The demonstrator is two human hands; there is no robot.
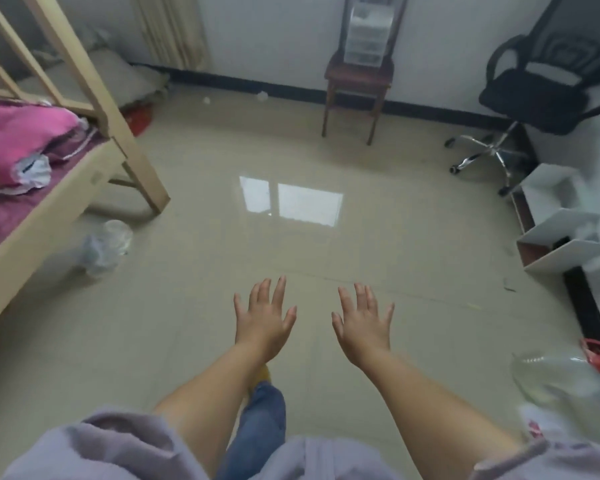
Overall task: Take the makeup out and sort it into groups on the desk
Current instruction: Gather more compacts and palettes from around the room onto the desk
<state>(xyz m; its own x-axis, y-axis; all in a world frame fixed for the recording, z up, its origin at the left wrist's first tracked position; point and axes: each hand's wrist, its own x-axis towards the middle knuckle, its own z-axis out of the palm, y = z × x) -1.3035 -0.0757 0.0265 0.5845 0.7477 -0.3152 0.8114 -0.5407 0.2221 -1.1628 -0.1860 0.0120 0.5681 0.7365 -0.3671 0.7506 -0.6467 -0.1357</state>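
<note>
My left hand (262, 315) and my right hand (362, 320) are stretched out in front of me over the tiled floor, palms down, fingers spread and straight. Neither holds anything. No makeup and no desk top are plainly in view. A clear plastic drawer unit (365, 32) stands on a dark wooden stool (357, 83) against the far wall; its contents are too blurred to tell.
A wooden bed frame (84, 188) with pink bedding (18, 136) fills the left. A black office chair (548, 91) stands at the back right, white shelves (565, 237) along the right wall. Clear plastic bags (104, 247) and a large bottle (555, 375) lie on the floor.
</note>
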